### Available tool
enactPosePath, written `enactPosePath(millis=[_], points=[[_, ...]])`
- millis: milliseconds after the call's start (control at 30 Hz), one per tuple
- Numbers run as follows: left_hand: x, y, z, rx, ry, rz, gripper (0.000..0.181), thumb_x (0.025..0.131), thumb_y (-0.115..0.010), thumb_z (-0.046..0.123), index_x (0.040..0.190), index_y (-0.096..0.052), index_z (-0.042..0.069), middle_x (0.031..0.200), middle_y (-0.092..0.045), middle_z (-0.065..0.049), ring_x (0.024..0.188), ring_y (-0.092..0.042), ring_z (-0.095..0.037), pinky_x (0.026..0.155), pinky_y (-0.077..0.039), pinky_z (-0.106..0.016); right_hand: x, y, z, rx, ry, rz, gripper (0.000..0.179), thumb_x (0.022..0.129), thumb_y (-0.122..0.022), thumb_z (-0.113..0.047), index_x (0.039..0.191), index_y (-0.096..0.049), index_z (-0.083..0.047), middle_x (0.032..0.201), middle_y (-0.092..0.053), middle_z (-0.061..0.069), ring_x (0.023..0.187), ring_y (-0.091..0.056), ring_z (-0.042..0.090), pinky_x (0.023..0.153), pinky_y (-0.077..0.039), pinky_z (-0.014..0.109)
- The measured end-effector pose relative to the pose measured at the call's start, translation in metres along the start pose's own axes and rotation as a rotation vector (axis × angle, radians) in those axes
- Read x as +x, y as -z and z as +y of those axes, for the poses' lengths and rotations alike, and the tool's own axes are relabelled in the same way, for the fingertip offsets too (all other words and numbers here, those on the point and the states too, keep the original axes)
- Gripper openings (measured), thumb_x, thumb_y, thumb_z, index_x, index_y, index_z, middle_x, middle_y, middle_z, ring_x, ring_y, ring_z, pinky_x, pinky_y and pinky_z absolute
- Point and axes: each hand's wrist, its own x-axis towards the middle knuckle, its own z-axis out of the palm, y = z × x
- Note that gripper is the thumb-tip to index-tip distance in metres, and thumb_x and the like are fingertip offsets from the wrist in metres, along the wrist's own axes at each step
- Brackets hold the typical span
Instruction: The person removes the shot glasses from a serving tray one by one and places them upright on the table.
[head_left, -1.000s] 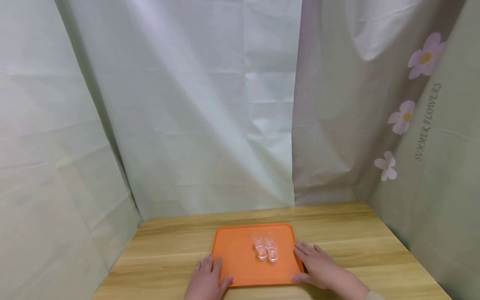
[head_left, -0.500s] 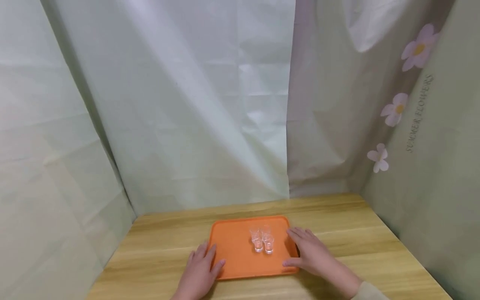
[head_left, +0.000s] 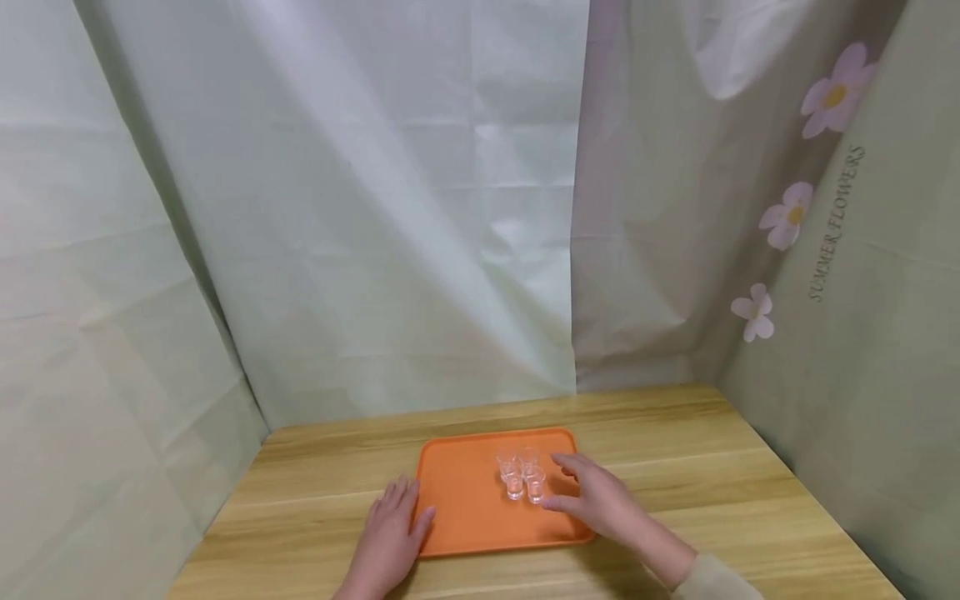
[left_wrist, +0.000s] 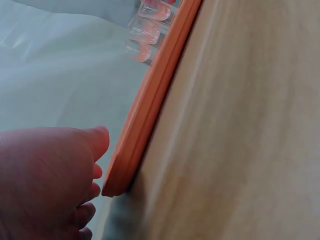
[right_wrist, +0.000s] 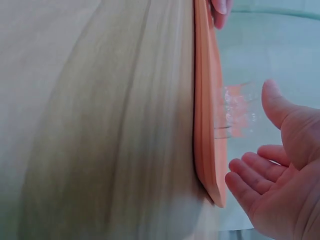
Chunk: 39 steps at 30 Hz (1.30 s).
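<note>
An orange tray (head_left: 459, 508) lies on the wooden table. Several small clear glasses (head_left: 535, 486) stand upright in a cluster on its right half, looking like shot glasses. At the tray's left edge is my left hand (head_left: 387, 533), fingers extended and thumb by the rim. The left wrist view has that hand (left_wrist: 50, 175) beside the tray's near corner. My right hand (head_left: 603, 502) hovers over the tray's right side, thumb and fingers spread close to the glasses. Nothing is in its grasp; in the right wrist view the palm (right_wrist: 295, 175) faces the glasses (right_wrist: 235, 112).
The wooden table (head_left: 315, 492) extends around the tray on all sides. Pale green cloth (head_left: 420, 250) hangs behind and at both sides, with printed flowers (head_left: 786, 217) and lettering on the right.
My right hand has left the tray's right rim and moved inward toward the glasses. The left hand has shifted slightly outward along the left edge. The head view has tilted a little.
</note>
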Motion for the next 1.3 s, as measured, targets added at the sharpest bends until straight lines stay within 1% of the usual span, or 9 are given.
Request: enactPosePath(millis=[67, 267, 467, 733, 833, 1000, 1067, 1233, 1300], points=[[-0.001, -0.003, -0.002, -0.001, -0.003, -0.001, 0.057, 0.111, -0.068, 0.029, 0.15, -0.06, -0.011, 0.157, -0.053, -0.036, 0.151, -0.043, -0.058, 0.122, -0.035, -0.075, 0.001, -0.003, 0.0, 0.027, -0.008, -0.005, 0.079, 0.092, -0.092, -0.039, 0.151, -0.062, 0.003, 0.144, -0.069, 0.02, 0.125, -0.07, 0.044, 0.102, -0.059, 0.064], [-0.002, -0.009, -0.005, 0.008, -0.005, -0.001, 0.057, 0.111, -0.068, 0.027, 0.151, -0.058, -0.012, 0.157, -0.055, -0.034, 0.15, -0.043, -0.059, 0.122, -0.035, -0.075, 0.006, -0.011, 0.002, 0.079, -0.042, 0.003, 0.073, 0.093, -0.092, -0.037, 0.147, -0.065, 0.003, 0.142, -0.071, 0.019, 0.124, -0.072, 0.041, 0.102, -0.06, 0.059], [-0.004, -0.012, -0.009, 0.0, 0.004, 0.044, 0.057, 0.11, -0.068, 0.018, 0.154, -0.052, -0.015, 0.155, -0.056, -0.035, 0.15, -0.043, -0.059, 0.123, -0.034, -0.073, 0.011, -0.017, 0.005, 0.125, -0.064, 0.01, 0.064, 0.092, -0.093, -0.03, 0.142, -0.068, 0.004, 0.138, -0.072, 0.018, 0.12, -0.074, 0.036, 0.101, -0.062, 0.056], [-0.009, -0.025, -0.017, 0.049, -0.077, 0.118, 0.053, 0.111, -0.064, 0.016, 0.15, -0.052, -0.018, 0.151, -0.057, -0.039, 0.143, -0.05, -0.061, 0.12, -0.037, -0.073, 0.017, -0.022, 0.008, 0.168, -0.047, 0.016, 0.051, 0.093, -0.092, -0.023, 0.132, -0.071, 0.003, 0.126, -0.075, 0.014, 0.111, -0.075, 0.033, 0.097, -0.064, 0.049], [-0.011, -0.024, -0.013, 0.049, -0.07, 0.097, 0.054, 0.109, -0.067, 0.014, 0.15, -0.052, -0.019, 0.151, -0.055, -0.04, 0.144, -0.049, -0.06, 0.12, -0.037, -0.074, 0.018, -0.022, 0.008, 0.167, -0.055, 0.017, 0.047, 0.093, -0.092, -0.023, 0.128, -0.071, 0.001, 0.12, -0.076, 0.009, 0.108, -0.075, 0.03, 0.096, -0.064, 0.048], [-0.012, -0.018, -0.005, 0.073, 0.002, 0.009, 0.058, 0.11, -0.068, 0.017, 0.154, -0.051, -0.017, 0.158, -0.052, -0.037, 0.151, -0.043, -0.057, 0.124, -0.032, -0.073, 0.018, -0.022, 0.008, 0.153, -0.078, 0.01, 0.041, 0.093, -0.093, -0.024, 0.121, -0.073, -0.002, 0.114, -0.077, 0.005, 0.106, -0.075, 0.027, 0.096, -0.064, 0.049], [-0.013, -0.017, -0.003, 0.088, 0.006, 0.014, 0.058, 0.11, -0.067, 0.02, 0.154, -0.051, -0.016, 0.158, -0.052, -0.036, 0.151, -0.043, -0.056, 0.125, -0.032, -0.073, 0.019, -0.022, 0.007, 0.139, -0.076, 0.011, 0.038, 0.093, -0.092, -0.024, 0.118, -0.073, -0.003, 0.111, -0.077, 0.004, 0.105, -0.075, 0.027, 0.095, -0.064, 0.049], [-0.014, -0.019, -0.003, 0.072, -0.009, 0.083, 0.058, 0.108, -0.07, 0.021, 0.15, -0.055, -0.017, 0.154, -0.055, -0.036, 0.147, -0.048, -0.058, 0.121, -0.034, -0.074, 0.021, -0.023, 0.007, 0.117, -0.064, 0.012, 0.032, 0.093, -0.092, -0.025, 0.113, -0.074, -0.006, 0.108, -0.076, 0.002, 0.103, -0.075, 0.025, 0.094, -0.064, 0.049], [-0.015, -0.018, -0.002, 0.066, 0.0, 0.076, 0.059, 0.108, -0.07, 0.021, 0.151, -0.054, -0.017, 0.156, -0.054, -0.036, 0.148, -0.047, -0.057, 0.122, -0.033, -0.074, 0.02, -0.024, 0.007, 0.117, -0.058, 0.01, 0.032, 0.093, -0.092, -0.025, 0.113, -0.073, -0.007, 0.107, -0.076, 0.001, 0.103, -0.075, 0.025, 0.093, -0.064, 0.048]])
